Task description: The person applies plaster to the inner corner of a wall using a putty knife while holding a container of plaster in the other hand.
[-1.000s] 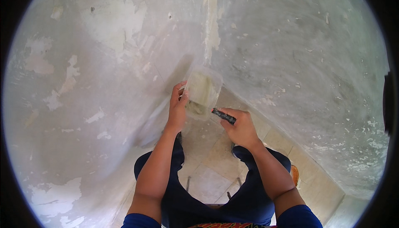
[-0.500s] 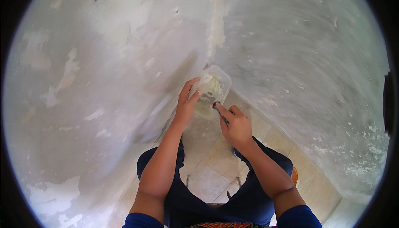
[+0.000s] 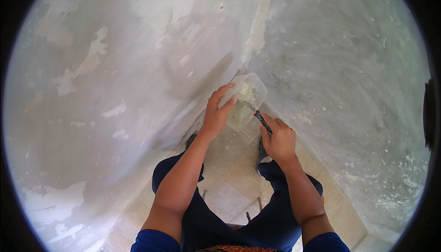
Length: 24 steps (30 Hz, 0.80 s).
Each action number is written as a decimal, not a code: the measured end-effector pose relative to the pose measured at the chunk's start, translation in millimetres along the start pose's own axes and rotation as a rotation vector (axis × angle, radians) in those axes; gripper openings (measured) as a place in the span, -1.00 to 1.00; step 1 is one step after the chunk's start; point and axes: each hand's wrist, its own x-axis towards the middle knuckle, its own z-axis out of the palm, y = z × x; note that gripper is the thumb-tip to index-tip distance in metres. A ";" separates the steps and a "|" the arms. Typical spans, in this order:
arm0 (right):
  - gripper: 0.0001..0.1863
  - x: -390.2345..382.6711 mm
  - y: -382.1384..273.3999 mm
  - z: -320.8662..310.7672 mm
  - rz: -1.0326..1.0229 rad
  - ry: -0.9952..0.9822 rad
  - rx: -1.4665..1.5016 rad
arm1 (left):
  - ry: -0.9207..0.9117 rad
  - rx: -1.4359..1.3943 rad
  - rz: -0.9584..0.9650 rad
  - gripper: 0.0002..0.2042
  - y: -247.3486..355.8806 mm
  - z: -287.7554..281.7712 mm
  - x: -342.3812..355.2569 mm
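A clear plastic tub with pale putty inside is held tilted near the foot of the corner. My left hand grips its left side, thumb and fingers at the rim. In my right hand is a putty knife with a dark handle. Its thin metal blade points up and left, over the tub's opening. How much of the blade touches the putty I cannot tell.
Two grey, patchy plastered walls, the left wall and the right wall, meet just beyond the tub. Below lies a tiled floor between my bent legs. My feet stand close to both walls.
My right hand has drawn back to the right and down, and the knife's blade now shows. The tub and my left hand have shifted slightly right in view, as have the walls.
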 end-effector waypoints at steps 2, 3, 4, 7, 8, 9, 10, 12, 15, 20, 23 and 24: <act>-0.62 0.0 4.9 11.7 0.013 0.000 -0.039 | 0.036 -0.006 0.011 -0.60 -0.5 1.2 -0.2; -0.61 -2.5 7.2 18.5 0.043 -0.005 -0.008 | 0.041 -0.006 0.011 -0.60 -0.5 2.0 0.1; -0.60 -5.4 8.0 22.9 0.074 -0.011 0.023 | 0.091 -0.073 0.025 -0.61 -0.4 2.8 0.6; -0.63 -14.3 -0.5 33.4 0.079 -0.064 0.124 | 0.182 -0.147 0.026 -0.62 -1.5 -1.1 2.6; -0.63 -16.8 -4.5 35.0 0.076 -0.068 0.127 | 0.218 -0.150 0.011 -0.63 -2.5 -3.5 2.4; -0.65 -18.9 -9.0 35.3 0.130 -0.124 0.226 | 0.223 -0.149 0.010 -0.63 -3.4 -6.0 2.2; -0.66 -21.8 -13.1 36.7 0.186 -0.179 0.324 | 0.244 -0.163 -0.004 -0.64 -4.1 -8.8 2.1; -0.67 -33.0 -12.3 52.6 0.232 -0.187 0.481 | 0.256 -0.182 -0.015 -0.65 -8.5 -12.6 3.5; -0.68 -36.0 -22.1 64.2 0.527 -0.265 0.893 | 0.240 -0.190 -0.070 -0.65 -16.0 -20.9 2.7; -0.72 -26.3 -43.9 54.0 1.034 -0.363 1.463 | 0.146 -0.296 -0.156 -0.57 -13.0 -19.6 -1.8; -0.71 -22.9 -40.5 50.3 0.961 -0.506 1.608 | 0.075 -0.243 -0.109 -0.54 -8.1 -18.4 -1.9; -0.70 -22.4 -39.2 52.2 0.953 -0.517 1.629 | 0.072 -0.243 -0.107 -0.54 -6.2 -18.5 -2.1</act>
